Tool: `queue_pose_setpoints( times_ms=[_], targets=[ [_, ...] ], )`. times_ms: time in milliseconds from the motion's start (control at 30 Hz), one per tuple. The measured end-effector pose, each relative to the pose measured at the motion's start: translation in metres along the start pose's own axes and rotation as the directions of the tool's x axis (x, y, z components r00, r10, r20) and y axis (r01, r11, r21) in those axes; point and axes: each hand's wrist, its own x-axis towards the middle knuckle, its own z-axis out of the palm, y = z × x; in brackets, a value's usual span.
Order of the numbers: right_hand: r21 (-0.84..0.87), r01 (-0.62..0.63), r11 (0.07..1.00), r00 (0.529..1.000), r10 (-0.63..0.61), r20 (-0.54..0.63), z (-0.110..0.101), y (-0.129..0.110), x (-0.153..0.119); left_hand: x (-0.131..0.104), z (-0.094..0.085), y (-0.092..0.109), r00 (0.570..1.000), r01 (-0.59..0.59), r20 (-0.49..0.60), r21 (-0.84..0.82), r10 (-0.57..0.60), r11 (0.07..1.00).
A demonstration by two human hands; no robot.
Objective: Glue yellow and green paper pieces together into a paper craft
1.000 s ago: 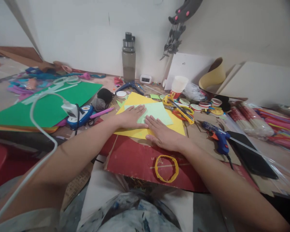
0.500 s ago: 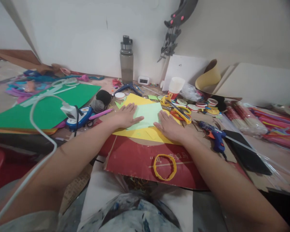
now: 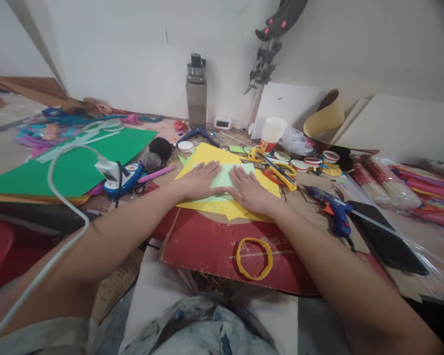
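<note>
Both palms lie flat on a pale green sheet of paper, which rests on yellow paper. My left hand covers the left part of the green sheet, fingers stretched out and pointing away from me. On the right part lies my right hand, its fingers also extended. The two thumbs meet near the sheet's near edge. Beneath the papers is a red cardboard piece. A yellow ring sits on that cardboard, close to my body.
Yellow-handled scissors lie right of the papers. Further right are a blue glue gun and a black phone-like slab. Green sheets and a blue power strip are at left. A bottle stands at the back.
My hands have moved closer together over the green sheet, so the thumbs now meet. The green sheet sits slightly lower, and a yellow paper corner shows at the near edge. The view has shifted slightly.
</note>
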Motion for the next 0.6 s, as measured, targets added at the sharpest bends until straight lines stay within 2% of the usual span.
queue_pose_setpoints(
  times_ms=[267,600],
  targets=[
    [-0.041,-0.058,0.997,0.998,0.059,0.031,0.0032,0.0018,-0.0020,-0.0021,0.0021,-0.0043,1.000,-0.007,0.018,0.010,0.007,1.000],
    [-0.025,-0.105,0.994,0.994,0.106,0.035,0.0040,0.0068,-0.0030,-0.0081,-0.0056,-0.0093,0.996,-0.008,0.085,0.030,0.005,1.000]
  ],
)
